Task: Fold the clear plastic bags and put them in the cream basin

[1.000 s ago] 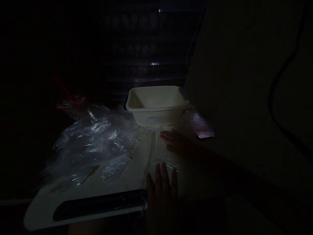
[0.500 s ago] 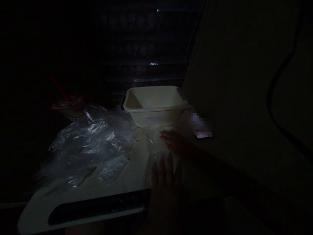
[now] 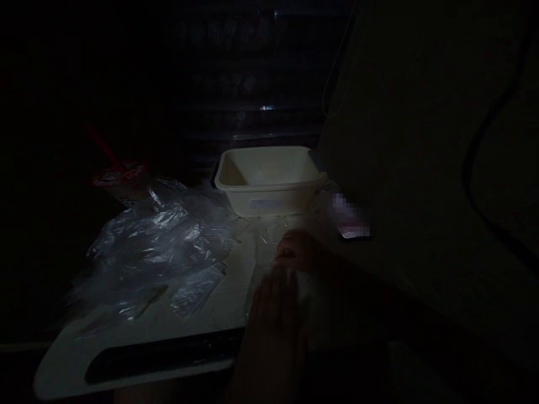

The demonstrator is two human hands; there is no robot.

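Observation:
The scene is very dark. A clear plastic bag (image 3: 263, 247) lies flat on the white board (image 3: 233, 292), partly under both hands. My left hand (image 3: 272, 314) rests on it with its fingers stretched out together, palm down. Just beyond its fingertips, my right hand (image 3: 298, 251) comes in from the right with its fingers curled in over the bag. Whatever those fingers hold, if anything, is hidden. To the left spreads a loose pile of clear plastic bags (image 3: 160, 241), crinkled and shiny.
A cream plastic basin (image 3: 269, 193) with a label stands behind the hands. A cup with a red lid and straw (image 3: 120, 174) is at the left. A blurred pinkish item (image 3: 349, 219) lies at the right. The board's front edge has a dark handle slot (image 3: 164, 353).
My right hand's fingers, spread flat before, have curled in. My left hand has moved slightly left, its spread fingers now closer together. The bags and basin stay in place.

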